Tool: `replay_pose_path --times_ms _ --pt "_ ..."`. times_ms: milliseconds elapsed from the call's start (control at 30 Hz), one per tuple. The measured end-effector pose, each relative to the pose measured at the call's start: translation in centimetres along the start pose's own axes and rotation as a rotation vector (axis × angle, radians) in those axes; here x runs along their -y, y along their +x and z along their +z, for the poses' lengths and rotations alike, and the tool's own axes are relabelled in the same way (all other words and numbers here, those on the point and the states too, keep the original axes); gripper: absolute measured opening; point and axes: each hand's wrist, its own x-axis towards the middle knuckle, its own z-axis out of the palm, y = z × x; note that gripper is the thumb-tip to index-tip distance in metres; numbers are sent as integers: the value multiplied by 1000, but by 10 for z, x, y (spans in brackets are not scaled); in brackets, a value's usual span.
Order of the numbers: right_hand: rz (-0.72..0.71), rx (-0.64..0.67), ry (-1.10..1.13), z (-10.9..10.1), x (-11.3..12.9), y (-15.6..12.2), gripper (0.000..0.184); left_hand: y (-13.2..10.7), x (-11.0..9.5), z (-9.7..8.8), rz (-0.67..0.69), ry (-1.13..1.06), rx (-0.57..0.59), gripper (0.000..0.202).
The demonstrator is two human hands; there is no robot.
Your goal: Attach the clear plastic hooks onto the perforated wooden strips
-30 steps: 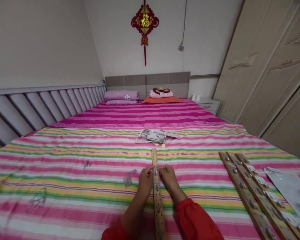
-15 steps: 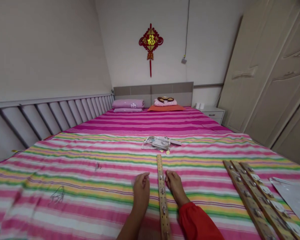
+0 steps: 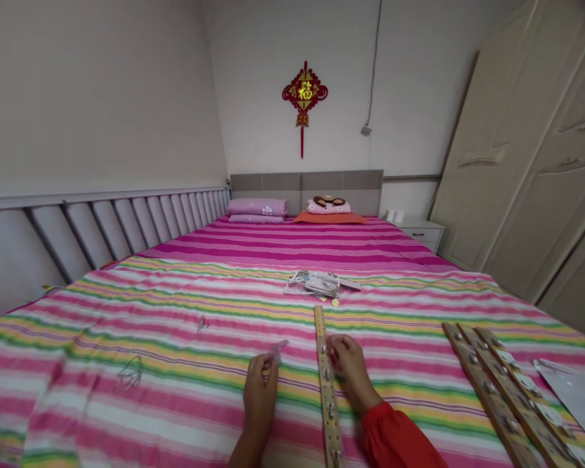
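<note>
A narrow wooden strip point(image 3: 327, 390) with a row of holes and several small shiny metal fittings lies lengthwise in front of me on the striped bedspread. To its left, my left hand point(image 3: 260, 390) is closed on a small clear plastic bag point(image 3: 279, 348) that sticks up past the fingertips. My right hand point(image 3: 348, 361), in a red sleeve, is at the strip's right edge beside the upper metal fitting. Its fingers are pinched together, and I cannot make out what is between them.
More wooden strips with metal fittings point(image 3: 487, 383) lie side by side at the right, near a clear plastic bag point(image 3: 572, 393). Beyond my strip is a pile of plastic packaging point(image 3: 316, 283). Thin tangled strands point(image 3: 130, 373) and a small plastic scrap point(image 3: 203, 323) lie at the left.
My left hand has moved left, away from the strip, and the small plastic bag now shows in it. The right hand stays by the strip. The whole view has shifted slightly.
</note>
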Motion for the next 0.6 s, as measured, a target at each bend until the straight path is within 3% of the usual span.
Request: replay_pose_path --times_ms 133,233,433,600 --pt "-35 219 -192 35 8 -11 26 -1 6 0 117 107 14 20" --pt "-48 307 -306 58 9 -23 23 -2 10 0 187 166 -6 19" --pt "-80 330 -497 83 13 -44 26 -9 12 0 413 287 -28 16" --pt "-50 147 -474 74 14 -40 44 -13 9 -2 600 399 -80 20"
